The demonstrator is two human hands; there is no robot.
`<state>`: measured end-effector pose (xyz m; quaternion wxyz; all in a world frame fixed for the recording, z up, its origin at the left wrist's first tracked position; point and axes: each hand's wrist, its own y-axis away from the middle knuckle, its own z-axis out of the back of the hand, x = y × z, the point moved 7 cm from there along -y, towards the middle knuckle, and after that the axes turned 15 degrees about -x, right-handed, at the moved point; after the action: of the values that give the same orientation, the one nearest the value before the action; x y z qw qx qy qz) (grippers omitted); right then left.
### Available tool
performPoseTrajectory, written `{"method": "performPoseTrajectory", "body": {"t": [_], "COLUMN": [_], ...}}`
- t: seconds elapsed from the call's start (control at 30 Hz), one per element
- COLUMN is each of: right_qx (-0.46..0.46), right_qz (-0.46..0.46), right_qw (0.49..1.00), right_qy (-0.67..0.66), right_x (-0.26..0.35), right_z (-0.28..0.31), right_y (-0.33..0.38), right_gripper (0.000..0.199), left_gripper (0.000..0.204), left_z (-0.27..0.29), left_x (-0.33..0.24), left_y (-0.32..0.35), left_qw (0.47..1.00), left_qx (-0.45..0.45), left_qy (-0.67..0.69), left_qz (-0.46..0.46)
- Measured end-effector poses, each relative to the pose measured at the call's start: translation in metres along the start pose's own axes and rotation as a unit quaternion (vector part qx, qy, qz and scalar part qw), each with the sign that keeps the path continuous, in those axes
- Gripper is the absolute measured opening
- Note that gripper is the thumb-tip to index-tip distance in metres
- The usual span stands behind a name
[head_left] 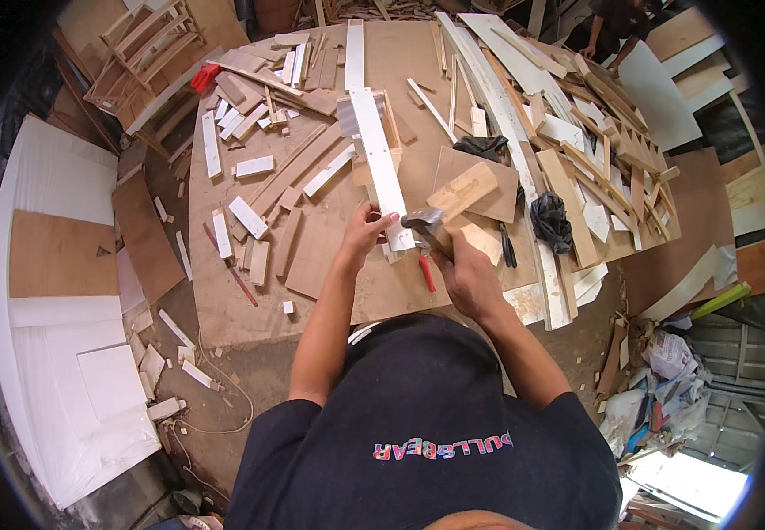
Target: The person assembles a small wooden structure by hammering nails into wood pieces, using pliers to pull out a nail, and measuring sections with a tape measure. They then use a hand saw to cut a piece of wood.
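Observation:
A long white strip (pixel 379 159) lies lengthwise across a small wooden frame on the plywood worktop (pixel 223 300). My left hand (pixel 367 228) pinches the strip's near end, fingers closed at its edge. My right hand (pixel 462 269) grips the wooden handle of a hammer (pixel 424 221), whose metal head hangs just right of the strip's near end. A red-handled tool (pixel 426 273) lies on the board under my right hand. What my left fingertips hold against the strip is too small to tell.
Wood offcuts and white strips litter the worktop; a light wooden block (pixel 462 190) and two black cloth bundles (pixel 550 221) lie to the right. White panels (pixel 64 291) lean at the left. A slatted wooden crate (pixel 144 44) stands far left. Another person (pixel 612 22) crouches at the far right.

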<state>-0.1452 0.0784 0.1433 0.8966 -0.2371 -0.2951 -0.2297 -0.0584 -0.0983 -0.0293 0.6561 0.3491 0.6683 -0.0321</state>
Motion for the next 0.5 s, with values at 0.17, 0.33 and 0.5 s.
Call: {"method": "performPoseTrajectory", "body": {"t": [0.17, 0.33, 0.5], "right_qx": [-0.044, -0.076, 0.018], "right_qz": [0.048, 0.035, 0.028], "right_qw": [0.998, 0.996, 0.996], "right_qy": [-0.004, -0.021, 0.087], "right_x": [-0.007, 0.0, -0.018], "right_z": [-0.009, -0.005, -0.027], "right_y": [0.018, 0.015, 0.022], "right_gripper": [0.032, 0.031, 0.03], "left_gripper": [0.034, 0.033, 0.035], "left_z": [-0.006, -0.002, -0.004], "left_x": [0.001, 0.012, 0.009], "left_y": [-0.001, -0.008, -0.009], "left_qw": [1.0, 1.0, 0.999], "left_qx": [-0.005, -0.007, 0.0], "left_qy": [0.01, 0.029, 0.035], "left_qz": [0.006, -0.008, -0.018]}}
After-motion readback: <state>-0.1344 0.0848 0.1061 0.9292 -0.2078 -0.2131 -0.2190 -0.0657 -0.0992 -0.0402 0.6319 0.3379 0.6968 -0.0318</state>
